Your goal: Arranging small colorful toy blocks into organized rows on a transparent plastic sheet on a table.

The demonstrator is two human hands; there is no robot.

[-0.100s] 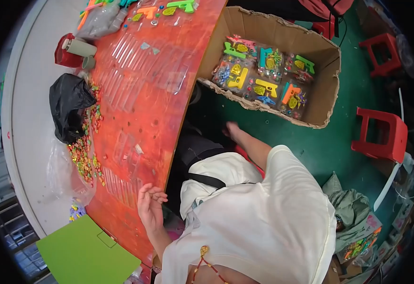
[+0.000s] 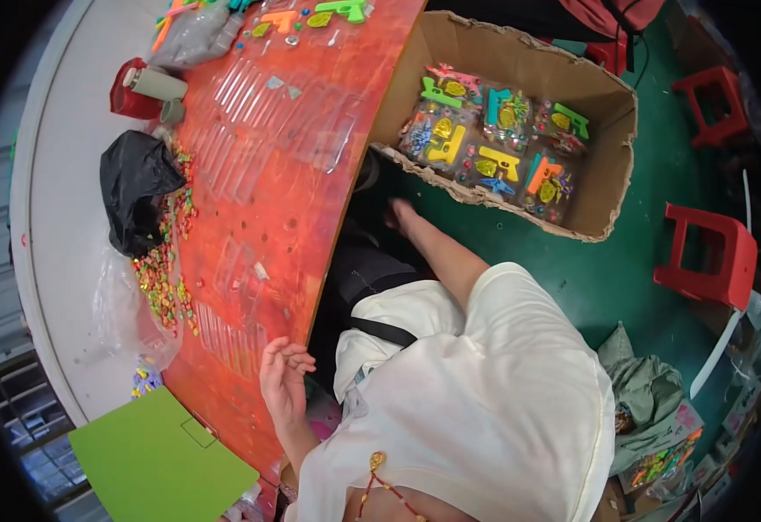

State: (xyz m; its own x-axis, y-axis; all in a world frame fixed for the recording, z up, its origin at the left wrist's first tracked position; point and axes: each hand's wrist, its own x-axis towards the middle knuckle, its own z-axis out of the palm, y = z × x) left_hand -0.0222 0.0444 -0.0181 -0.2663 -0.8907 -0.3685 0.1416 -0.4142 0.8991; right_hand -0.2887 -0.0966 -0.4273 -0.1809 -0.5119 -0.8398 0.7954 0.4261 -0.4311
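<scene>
Stretching away from the body in the head view, the bare right hand (image 2: 400,213) has shifted leftward since the frame just before, away from the space below the carton and closer to the edge of the glossy red-orange tabletop (image 2: 280,196). Its fingers run into dark shadow, so I cannot tell whether they are curled, spread or gripping something. The left hand (image 2: 285,370) keeps nearly the same pose — fingers loosely bent, palm bare, nothing held — at the near edge of the tabletop; whether it touches the surface is unclear. The whole scene sits slightly further right in the frame, which suggests a small head movement.

Beyond the right hand stands the large brown cardboard carton with ragged rims (image 2: 605,178), on a dark green floor (image 2: 563,270). Inside it lie the clear plastic packs of bright toy pistols and small trinkets (image 2: 446,146), face up, and their arrangement looks the same in both frames. The change therefore seems, in my judgement, to concern only the right arm: neither hand is on those packs.

Nearest the left hand, flat on the tabletop, are ridged clear plastic shells (image 2: 224,335). More transparent trays (image 2: 254,94) spread farther up, with a loose orange toy pistol (image 2: 279,22) and a lime-green toy pistol (image 2: 344,10) at the far end. Along the left side, a crumpled black plastic bag (image 2: 135,191) lies beside a heap of tiny multicoloured pieces (image 2: 159,287).
</scene>
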